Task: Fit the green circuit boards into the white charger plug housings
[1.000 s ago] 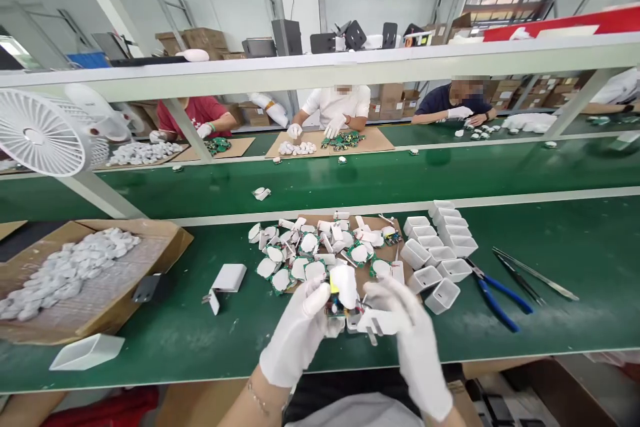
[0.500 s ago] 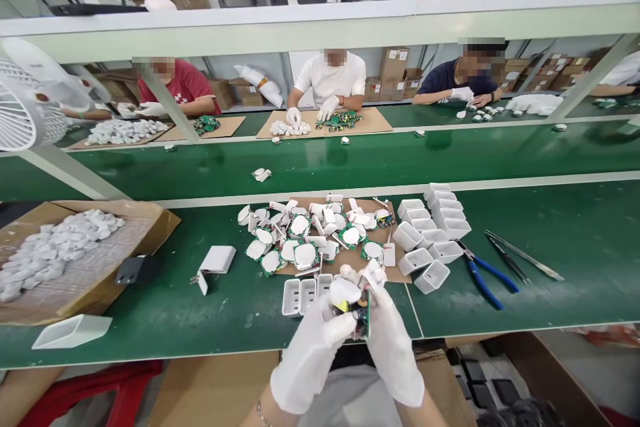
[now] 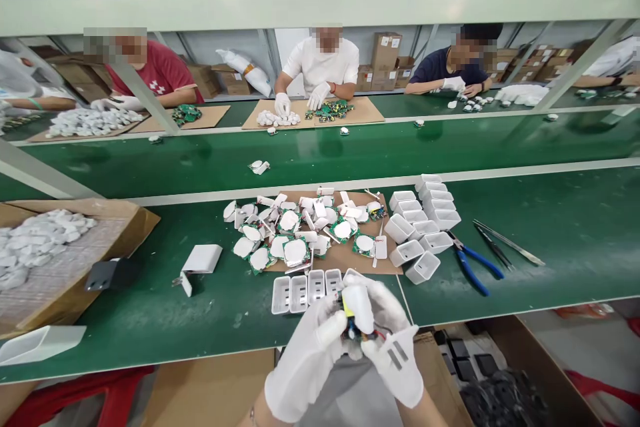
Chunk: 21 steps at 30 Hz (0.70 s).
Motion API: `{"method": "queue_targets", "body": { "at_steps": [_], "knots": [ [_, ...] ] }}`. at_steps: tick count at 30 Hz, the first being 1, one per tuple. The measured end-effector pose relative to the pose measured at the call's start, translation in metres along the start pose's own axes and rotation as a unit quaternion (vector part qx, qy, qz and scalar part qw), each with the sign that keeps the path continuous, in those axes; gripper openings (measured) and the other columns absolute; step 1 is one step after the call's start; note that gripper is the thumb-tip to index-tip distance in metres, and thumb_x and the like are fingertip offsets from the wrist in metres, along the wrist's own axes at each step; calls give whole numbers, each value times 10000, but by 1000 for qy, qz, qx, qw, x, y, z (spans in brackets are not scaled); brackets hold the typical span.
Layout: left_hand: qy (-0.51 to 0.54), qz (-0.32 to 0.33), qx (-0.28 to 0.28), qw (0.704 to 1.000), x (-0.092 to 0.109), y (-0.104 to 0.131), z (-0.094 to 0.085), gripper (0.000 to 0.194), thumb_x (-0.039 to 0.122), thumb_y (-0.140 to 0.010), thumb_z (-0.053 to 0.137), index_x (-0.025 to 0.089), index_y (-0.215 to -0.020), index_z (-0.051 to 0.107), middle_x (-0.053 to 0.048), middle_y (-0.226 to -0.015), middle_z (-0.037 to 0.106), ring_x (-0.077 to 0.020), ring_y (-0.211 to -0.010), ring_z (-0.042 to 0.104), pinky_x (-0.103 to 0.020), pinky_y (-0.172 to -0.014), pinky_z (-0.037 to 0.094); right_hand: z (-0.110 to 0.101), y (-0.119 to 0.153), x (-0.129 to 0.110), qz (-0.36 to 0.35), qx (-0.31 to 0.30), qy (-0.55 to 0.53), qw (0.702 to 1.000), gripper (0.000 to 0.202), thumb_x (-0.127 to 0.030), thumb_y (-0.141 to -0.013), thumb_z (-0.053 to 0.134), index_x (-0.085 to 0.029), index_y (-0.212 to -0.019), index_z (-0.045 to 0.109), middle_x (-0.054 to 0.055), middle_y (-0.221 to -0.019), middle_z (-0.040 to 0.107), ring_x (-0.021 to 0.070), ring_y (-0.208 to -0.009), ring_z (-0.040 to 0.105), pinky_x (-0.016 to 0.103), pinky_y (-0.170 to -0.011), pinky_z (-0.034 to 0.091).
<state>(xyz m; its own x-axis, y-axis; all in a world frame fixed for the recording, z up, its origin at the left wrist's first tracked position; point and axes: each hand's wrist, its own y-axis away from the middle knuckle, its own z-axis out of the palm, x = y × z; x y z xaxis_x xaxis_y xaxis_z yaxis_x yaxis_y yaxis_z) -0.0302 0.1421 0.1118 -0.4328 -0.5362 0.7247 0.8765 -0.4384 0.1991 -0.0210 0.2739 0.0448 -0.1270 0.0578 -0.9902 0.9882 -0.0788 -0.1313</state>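
Observation:
My gloved left hand (image 3: 311, 350) is closed on the left side of a small circuit board assembly (image 3: 359, 310). It carries a white pad, a yellow block and dark components. My gloved right hand (image 3: 387, 303) grips the same assembly from the right. A flat white piece with two grey slots (image 3: 399, 355) lies against the right hand's fingers. Just beyond the hands stands a row of small open white plastic cases (image 3: 299, 293). Behind that, a heap of circuit boards with white pads (image 3: 296, 251) lies on cardboard. My fingers partly hide the held board.
More white cases (image 3: 423, 267) cluster right of the heap, beside blue-handled pliers (image 3: 473, 270) and tweezers (image 3: 507, 243). At left are a cardboard box of white pieces (image 3: 127, 240), a black block (image 3: 107, 273) and a white case with a hanging piece (image 3: 203, 259). Co-workers (image 3: 320, 67) sit across the green belt (image 3: 380, 153).
The board assembly has been turned in my hands, and the slotted white piece now shows at my right hand. The right hand has rotated around it. The camera view has tilted down slightly.

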Motion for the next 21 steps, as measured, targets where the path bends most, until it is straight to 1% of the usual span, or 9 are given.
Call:
{"method": "queue_targets", "body": {
  "at_steps": [4, 6, 8, 10, 12, 13, 14, 17, 21],
  "knots": [
    [-58, -5, 15, 998, -3, 2, 4, 370, 502, -807, 708, 144, -894, 668, -37, -726, 607, -115, -617, 574, -191, -568, 456, -5, 4, -2, 17, 32, -38, 999, 787, -762, -752, 589, -270, -1358, 483, 134, -1131, 701, 365, -1065, 660, 560, -914, 544],
    [-164, -15, 12, 986, -4, 15, 0, 415, 515, -830, 663, 141, -1007, 691, -63, -736, 648, -161, -656, 618, -245, -623, 516, -5, 2, -7, 29, 45, -61, 997, 760, -766, -818, 476, -275, -1396, 422, 137, -1130, 705, 368, -1083, 664, 571, -916, 543],
    [-307, 42, 69, 948, -4, 35, -14, 378, 443, -860, 630, 177, -1125, 679, -95, -883, 702, -209, -778, 660, -318, -750, 560, -4, -4, -14, 60, 66, -140, 986, 628, -704, -915, 321, -310, -1398, 392, 121, -1168, 697, 330, -1109, 667, 558, -914, 550],
    [-433, 183, 191, 862, -3, 55, -37, 351, 372, -867, 609, 234, -1187, 650, -97, -1073, 696, -235, -897, 660, -374, -854, 555, -6, -11, -21, 97, 95, -263, 955, 532, -662, -951, 283, -355, -1365, 416, 94, -1212, 683, 290, -1127, 664, 529, -908, 562],
    [-541, 288, 305, 729, 1, 67, -66, 354, 314, -859, 602, 243, -1205, 619, -92, -1154, 658, -264, -1020, 629, -425, -923, 531, -9, -16, -24, 120, 114, -365, 916, 496, -684, -927, 369, -389, -1314, 466, 69, -1218, 684, 271, -1120, 669, 502, -900, 571],
    [-593, 288, 339, 671, 4, 68, -82, 428, 315, -835, 623, 225, -1252, 582, -108, -1208, 627, -289, -1085, 600, -471, -966, 506, -10, -18, -24, 127, 112, -389, 906, 497, -698, -907, 410, -396, -1295, 485, 64, -1206, 691, 270, -1117, 671, 496, -899, 571],
    [-634, 268, 354, 633, 6, 66, -96, 541, 335, -816, 637, 198, -1325, 517, -131, -1274, 583, -320, -1162, 556, -517, -1003, 477, -11, -19, -23, 135, 104, -402, 899, 503, -708, -890, 445, -397, -1282, 503, 64, -1188, 701, 274, -1116, 672, 498, -899, 569],
    [-700, 174, 296, 626, 11, 48, -129, 744, 341, -791, 639, 156, -1445, 336, -165, -1372, 503, -348, -1279, 462, -571, -1052, 425, -9, -20, -18, 165, 80, -417, 890, 550, -732, -852, 491, -366, -1257, 559, 86, -1160, 714, 309, -1120, 670, 530, -899, 559],
    [-734, 147, 250, 614, 6, 28, -148, 569, 330, -784, 669, 201, -1306, 485, -133, -1347, 541, -357, -1275, 461, -605, -1070, 369, -1, -20, -15, 171, 83, -429, 883, 526, -686, -756, 675, -348, -1158, 646, 75, -1144, 729, 330, -1127, 665, 545, -913, 550]
  ]
}}
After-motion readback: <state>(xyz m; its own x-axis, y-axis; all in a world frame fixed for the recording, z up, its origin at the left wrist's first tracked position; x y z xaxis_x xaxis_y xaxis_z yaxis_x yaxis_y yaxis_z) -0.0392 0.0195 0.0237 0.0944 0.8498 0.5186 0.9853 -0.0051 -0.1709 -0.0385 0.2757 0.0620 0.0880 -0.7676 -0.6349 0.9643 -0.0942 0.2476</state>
